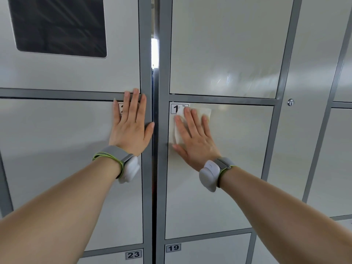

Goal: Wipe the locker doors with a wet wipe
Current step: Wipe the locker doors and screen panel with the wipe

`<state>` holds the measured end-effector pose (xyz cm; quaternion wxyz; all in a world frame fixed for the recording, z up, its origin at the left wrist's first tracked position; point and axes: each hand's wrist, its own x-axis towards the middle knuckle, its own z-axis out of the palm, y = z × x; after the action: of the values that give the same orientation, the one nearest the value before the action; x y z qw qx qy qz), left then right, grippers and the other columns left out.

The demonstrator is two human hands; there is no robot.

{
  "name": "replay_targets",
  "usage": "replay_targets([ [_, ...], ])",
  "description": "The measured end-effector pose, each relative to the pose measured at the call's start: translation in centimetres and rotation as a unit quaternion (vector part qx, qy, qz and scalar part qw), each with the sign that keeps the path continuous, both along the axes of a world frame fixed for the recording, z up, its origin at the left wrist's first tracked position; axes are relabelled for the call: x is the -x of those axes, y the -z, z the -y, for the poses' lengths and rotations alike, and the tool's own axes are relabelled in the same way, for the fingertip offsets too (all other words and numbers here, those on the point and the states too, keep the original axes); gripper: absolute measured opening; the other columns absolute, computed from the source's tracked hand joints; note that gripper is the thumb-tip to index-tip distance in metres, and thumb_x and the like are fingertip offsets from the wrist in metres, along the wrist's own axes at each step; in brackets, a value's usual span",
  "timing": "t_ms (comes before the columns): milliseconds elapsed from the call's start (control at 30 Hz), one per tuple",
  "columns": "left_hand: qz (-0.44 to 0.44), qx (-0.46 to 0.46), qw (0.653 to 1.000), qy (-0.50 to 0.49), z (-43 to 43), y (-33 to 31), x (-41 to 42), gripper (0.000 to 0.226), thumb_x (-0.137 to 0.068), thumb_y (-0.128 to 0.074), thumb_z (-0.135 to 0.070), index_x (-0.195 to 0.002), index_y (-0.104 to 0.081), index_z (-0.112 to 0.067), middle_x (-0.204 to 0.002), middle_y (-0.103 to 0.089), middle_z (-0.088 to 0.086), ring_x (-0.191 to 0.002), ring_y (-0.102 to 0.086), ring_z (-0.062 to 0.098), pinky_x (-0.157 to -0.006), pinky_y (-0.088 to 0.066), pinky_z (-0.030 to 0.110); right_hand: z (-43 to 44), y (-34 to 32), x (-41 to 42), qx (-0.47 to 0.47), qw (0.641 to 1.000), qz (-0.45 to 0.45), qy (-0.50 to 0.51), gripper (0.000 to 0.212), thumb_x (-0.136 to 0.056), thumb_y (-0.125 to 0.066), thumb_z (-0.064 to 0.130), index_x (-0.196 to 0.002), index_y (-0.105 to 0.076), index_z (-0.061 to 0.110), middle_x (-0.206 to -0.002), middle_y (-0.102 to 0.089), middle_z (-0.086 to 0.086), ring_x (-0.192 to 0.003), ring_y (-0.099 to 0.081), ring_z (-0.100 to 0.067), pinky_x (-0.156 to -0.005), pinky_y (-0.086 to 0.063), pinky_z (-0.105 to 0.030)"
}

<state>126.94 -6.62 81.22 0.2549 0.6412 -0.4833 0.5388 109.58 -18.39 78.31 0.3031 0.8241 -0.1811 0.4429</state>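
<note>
The right hand (194, 134) lay flat with straight fingers, pressing the thin white wet wipe (205, 112) against the top left corner of the pale grey metal locker door (238, 168). The wipe partly covered that door's black-on-white number label (176, 108). The left hand (131, 122), also flat and holding nothing, rested on the neighbouring pale grey door (57, 159), its fingers across that door's own label and its thumb on the darker grey frame post (147, 168).

Nothing pinched the wipe; only palm pressure held it. If that pressure eased during a stroke, the sheet would likely bunch under the fingers or slide off and drop to the floor. Rubbing hard over the label edge could lift a corner of it, if it was a sticker. The bare left palm would probably leave prints on its door, calling for another pass there. A wipe edge might catch in the dark gap between the two locker columns (154, 130). The lower part of the door looked untouched, so streaks were likely if the wipe dried out.
</note>
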Motion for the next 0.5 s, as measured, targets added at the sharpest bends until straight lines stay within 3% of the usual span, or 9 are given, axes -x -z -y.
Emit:
replay_targets([
  [67,-0.005,-0.006,1.0,0.008,-0.3,-0.1,0.0,0.069,-0.092,-0.03,-0.039,-0.147,-0.018,0.001,-0.154,-0.018,0.021,-0.142,-0.014,0.036,-0.113,0.009,0.042,-0.1,0.0,0.3,0.001,1.0,-0.008,0.0,0.073,-0.096,-0.016,0.058,-0.148,-0.026,0.008,-0.155,-0.017,-0.02,-0.144,-0.01,-0.034,-0.116,-0.007,-0.051],
  [167,-0.014,-0.018,1.0,0.016,-0.6,-0.2,0.1,0.068,-0.092,-0.03,-0.039,-0.147,-0.021,0.0,-0.155,-0.018,0.02,-0.142,-0.014,0.036,-0.113,0.009,0.04,-0.7,-1.5,-0.1,0.009,1.0,0.003,0.004,0.071,-0.093,-0.026,0.055,-0.146,-0.033,0.008,-0.154,-0.024,-0.019,-0.143,-0.019,-0.034,-0.116,-0.014,-0.052],
  [333,-0.031,-0.028,0.998,0.048,-1.3,-0.3,0.1,0.066,-0.091,-0.03,-0.037,-0.147,-0.026,-0.003,-0.155,-0.019,0.018,-0.143,-0.013,0.033,-0.114,0.006,0.039,-1.9,-2.9,-1.3,-0.044,0.999,0.01,-0.011,0.073,-0.091,-0.027,0.053,-0.148,-0.027,0.008,-0.156,-0.018,-0.017,-0.144,-0.013,-0.033,-0.116,-0.006,-0.049],
  [500,-0.03,-0.025,0.998,0.056,-2.4,2.0,-0.9,0.064,-0.09,-0.033,-0.032,-0.145,-0.027,0.0,-0.152,-0.022,0.023,-0.141,-0.012,0.035,-0.116,0.009,0.032,-1.2,0.3,-0.3,0.023,0.998,-0.059,0.02,0.074,-0.089,-0.03,0.053,-0.145,-0.034,0.005,-0.153,-0.026,-0.019,-0.142,-0.023,-0.036,-0.114,-0.019,-0.055],
])
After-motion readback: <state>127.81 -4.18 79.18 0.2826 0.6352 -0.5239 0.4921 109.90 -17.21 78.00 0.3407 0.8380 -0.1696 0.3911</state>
